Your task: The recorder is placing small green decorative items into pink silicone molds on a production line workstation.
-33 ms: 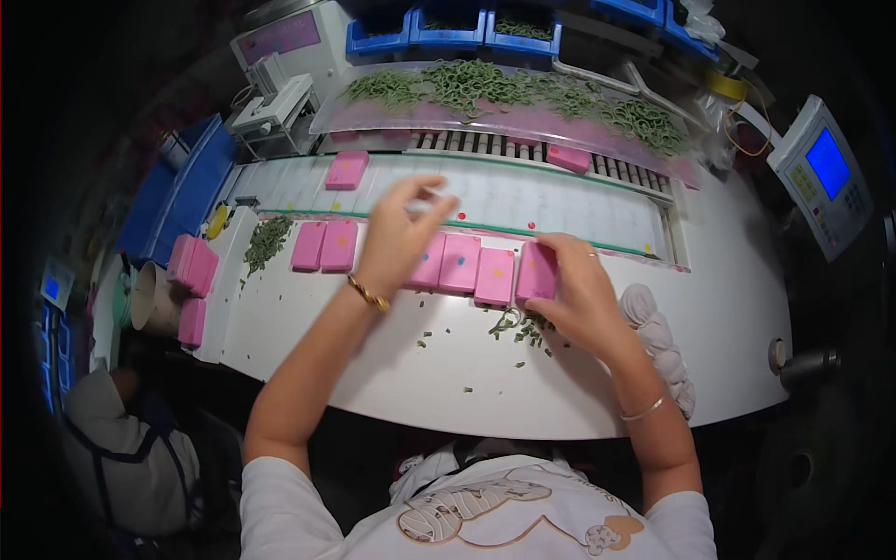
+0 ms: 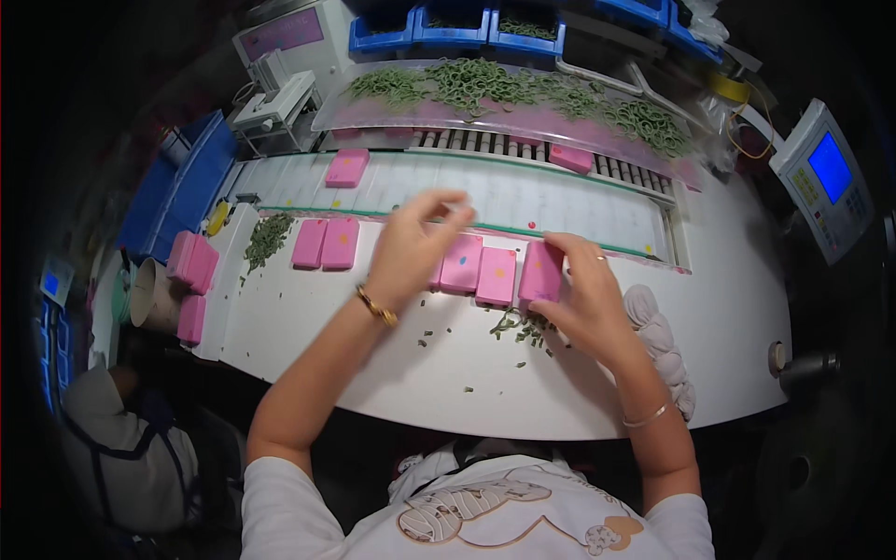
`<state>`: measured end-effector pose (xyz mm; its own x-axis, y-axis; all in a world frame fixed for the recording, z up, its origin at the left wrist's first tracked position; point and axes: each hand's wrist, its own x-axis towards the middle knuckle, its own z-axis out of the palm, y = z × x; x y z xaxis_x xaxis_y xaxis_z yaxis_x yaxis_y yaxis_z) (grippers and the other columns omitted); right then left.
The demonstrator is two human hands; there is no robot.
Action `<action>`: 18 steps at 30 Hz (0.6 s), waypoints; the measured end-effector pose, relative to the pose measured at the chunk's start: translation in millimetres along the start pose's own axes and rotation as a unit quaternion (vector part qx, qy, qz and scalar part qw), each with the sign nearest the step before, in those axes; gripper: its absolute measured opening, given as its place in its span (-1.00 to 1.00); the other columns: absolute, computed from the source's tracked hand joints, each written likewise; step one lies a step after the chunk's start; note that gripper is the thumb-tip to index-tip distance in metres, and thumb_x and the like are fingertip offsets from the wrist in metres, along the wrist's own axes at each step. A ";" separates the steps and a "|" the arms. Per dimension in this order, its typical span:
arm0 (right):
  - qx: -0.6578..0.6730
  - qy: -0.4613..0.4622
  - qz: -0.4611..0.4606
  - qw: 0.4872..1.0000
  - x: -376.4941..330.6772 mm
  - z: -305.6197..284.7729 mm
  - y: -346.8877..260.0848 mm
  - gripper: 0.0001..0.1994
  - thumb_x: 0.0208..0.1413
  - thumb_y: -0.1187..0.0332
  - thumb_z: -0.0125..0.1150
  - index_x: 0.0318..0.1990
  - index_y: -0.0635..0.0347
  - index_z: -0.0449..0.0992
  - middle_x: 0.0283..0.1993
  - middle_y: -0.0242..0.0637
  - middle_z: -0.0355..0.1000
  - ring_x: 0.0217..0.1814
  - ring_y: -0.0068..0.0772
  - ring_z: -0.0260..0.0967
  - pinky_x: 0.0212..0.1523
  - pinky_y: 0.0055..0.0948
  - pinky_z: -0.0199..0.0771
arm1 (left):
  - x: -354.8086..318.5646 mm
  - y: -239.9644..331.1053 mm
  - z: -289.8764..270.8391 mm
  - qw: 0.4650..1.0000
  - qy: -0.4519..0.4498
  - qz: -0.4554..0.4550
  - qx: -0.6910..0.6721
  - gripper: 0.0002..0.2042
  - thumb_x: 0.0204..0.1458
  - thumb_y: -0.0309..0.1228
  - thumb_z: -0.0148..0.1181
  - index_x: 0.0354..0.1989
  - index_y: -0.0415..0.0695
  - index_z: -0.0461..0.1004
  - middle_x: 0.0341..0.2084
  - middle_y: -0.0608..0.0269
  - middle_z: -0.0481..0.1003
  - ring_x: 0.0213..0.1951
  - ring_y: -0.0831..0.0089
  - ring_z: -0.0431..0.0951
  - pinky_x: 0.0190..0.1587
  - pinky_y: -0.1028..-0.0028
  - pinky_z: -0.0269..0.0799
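My right hand [image 2: 588,299] grips a pink box [image 2: 539,269], thumb at its near end and fingers at its far end. Left of that box, pink boxes stand in a row, among them one with a yellow dot [image 2: 496,276] and one with a blue dot [image 2: 461,264]. Above the row's left part hovers my left hand [image 2: 411,247], slightly blurred, thumb and fingers apart and nothing visible between them. It partly covers the boxes beneath. Farther left, two more pink boxes [image 2: 324,245] lie side by side.
A pink box [image 2: 347,168] sits on the pale conveyor belt [image 2: 392,177]. Green curled pieces fill the clear tray [image 2: 485,89] behind it. Cut green bits [image 2: 268,238] lie on the white table [image 2: 392,355]. A control panel [image 2: 826,177] stands right; a person sits lower left.
My left hand has shifted right along the row, covering more of the boxes there and a red dot on the belt edge. My right hand and its box have barely moved.
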<state>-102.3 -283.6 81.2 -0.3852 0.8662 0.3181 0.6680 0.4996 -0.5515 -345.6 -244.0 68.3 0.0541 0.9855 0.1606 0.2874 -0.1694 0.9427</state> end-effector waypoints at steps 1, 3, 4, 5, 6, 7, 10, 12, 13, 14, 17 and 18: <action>0.001 -0.003 -0.004 1.000 -4.8 -7.6 -7.2 -0.30 -0.24 0.47 0.44 0.16 0.30 0.29 0.10 -0.01 0.34 0.17 0.05 0.26 0.18 -0.16 0.28 | -13.7 13.7 9.0 0.988 -0.086 -0.049 -0.114 -0.66 0.21 -0.30 0.14 0.05 -0.27 0.46 -0.23 0.28 0.54 -0.30 0.63 0.52 -0.22 0.56 0.47; 0.105 0.037 -0.038 0.993 -14.4 -17.2 -19.5 -0.28 -0.26 0.46 0.48 0.16 0.30 0.30 0.10 -0.02 0.34 0.14 0.03 0.29 0.15 -0.17 0.30 | -36.3 32.9 21.7 0.936 -0.212 -0.155 -0.234 -0.62 0.22 -0.30 0.12 0.11 -0.29 0.41 -0.24 0.29 0.53 -0.28 0.66 0.49 -0.17 0.57 0.46; 0.104 0.035 -0.040 0.993 -19.6 -19.5 -26.1 -0.28 -0.26 0.46 0.48 0.16 0.30 0.30 0.10 -0.02 0.34 0.14 0.03 0.29 0.15 -0.17 0.30 | -46.0 35.7 27.8 0.920 -0.259 -0.122 -0.268 -0.60 0.21 -0.23 0.15 0.11 -0.25 0.43 -0.27 0.39 0.50 -0.28 0.67 0.46 -0.20 0.61 0.41; 0.089 0.051 -0.072 0.992 -24.5 -20.6 -32.5 -0.27 -0.29 0.46 0.49 0.15 0.29 0.30 0.10 -0.02 0.35 0.12 0.04 0.30 0.13 -0.17 0.32 | -53.6 32.8 34.9 0.908 -0.276 -0.119 -0.291 -0.60 0.21 -0.24 0.14 0.12 -0.26 0.42 -0.26 0.37 0.50 -0.28 0.67 0.46 -0.20 0.60 0.41; 0.070 0.070 -0.101 0.990 -30.0 -22.6 -35.7 -0.25 -0.31 0.47 0.51 0.15 0.29 0.30 0.10 -0.01 0.35 0.11 0.05 0.31 0.10 -0.17 0.35 | -57.5 29.8 41.6 0.894 -0.299 -0.115 -0.314 -0.59 0.22 -0.25 0.13 0.13 -0.27 0.41 -0.24 0.35 0.51 -0.28 0.67 0.46 -0.21 0.59 0.42; 0.045 0.074 -0.119 0.989 -34.1 -24.7 -35.6 -0.23 -0.28 0.47 0.52 0.19 0.28 0.29 0.14 -0.03 0.32 0.14 -0.02 0.31 0.12 -0.18 0.35 | -58.8 30.1 42.7 0.892 -0.303 -0.115 -0.315 -0.59 0.22 -0.25 0.13 0.13 -0.27 0.41 -0.24 0.35 0.51 -0.28 0.67 0.46 -0.21 0.59 0.42; 0.248 0.077 0.005 0.966 -48.8 -22.0 -38.7 -0.21 -0.21 0.45 0.52 0.25 0.29 0.25 0.20 -0.08 0.28 0.19 -0.16 0.30 0.15 -0.23 0.35 | -62.5 37.4 42.1 0.884 -0.315 -0.146 -0.315 -0.61 0.23 -0.29 0.12 0.12 -0.30 0.41 -0.22 0.31 0.52 -0.25 0.65 0.48 -0.20 0.57 0.43; 0.304 0.074 0.027 0.949 -56.7 -14.8 -29.3 -0.19 -0.14 0.43 0.50 0.30 0.28 0.20 0.27 -0.12 0.22 0.23 -0.26 0.27 0.18 -0.32 0.34 | -67.9 44.6 43.0 0.888 -0.297 -0.161 -0.313 -0.63 0.24 -0.30 0.10 0.12 -0.30 0.40 -0.23 0.30 0.52 -0.21 0.62 0.50 -0.15 0.56 0.44; 0.413 0.046 0.076 0.906 -58.6 -13.5 -27.2 -0.19 -0.14 0.42 0.49 0.31 0.28 0.19 0.28 -0.13 0.21 0.25 -0.27 0.26 0.19 -0.33 0.33 | -69.6 45.7 43.3 0.887 -0.300 -0.162 -0.311 -0.63 0.24 -0.30 0.10 0.12 -0.30 0.40 -0.23 0.30 0.52 -0.21 0.62 0.50 -0.15 0.56 0.44; 0.515 0.016 0.124 0.848 -60.6 -12.7 -25.9 -0.18 -0.13 0.42 0.49 0.32 0.28 0.18 0.29 -0.14 0.20 0.26 -0.27 0.25 0.21 -0.34 0.32 | -71.2 46.1 43.5 0.873 -0.321 -0.160 -0.331 -0.63 0.24 -0.31 0.10 0.12 -0.30 0.39 -0.21 0.28 0.52 -0.18 0.61 0.50 -0.12 0.55 0.45; 0.630 -0.079 0.140 0.760 -66.1 -12.6 -17.5 -0.27 -0.11 0.44 0.46 0.28 0.23 0.27 0.30 -0.19 0.20 0.30 -0.31 0.21 0.29 -0.30 0.21 | -78.5 42.5 43.3 0.852 -0.372 -0.145 -0.340 -0.62 0.24 -0.32 0.10 0.13 -0.30 0.38 -0.14 0.24 0.51 -0.12 0.58 0.49 -0.05 0.52 0.44; 0.647 -0.130 0.108 0.744 -66.8 -11.3 -13.4 -0.31 -0.12 0.45 0.45 0.25 0.21 0.31 0.30 -0.21 0.20 0.31 -0.32 0.19 0.30 -0.29 0.19 | -80.3 39.0 43.4 0.845 -0.399 -0.132 -0.332 -0.62 0.24 -0.33 0.11 0.14 -0.30 0.38 -0.10 0.22 0.50 -0.09 0.58 0.48 -0.02 0.50 0.44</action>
<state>-78.4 -348.2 76.1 -0.5798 0.8134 0.0468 -0.3746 -0.2151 -0.9019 -297.2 -329.9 79.5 0.7751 0.6269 -0.0788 -0.1948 0.3557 0.9141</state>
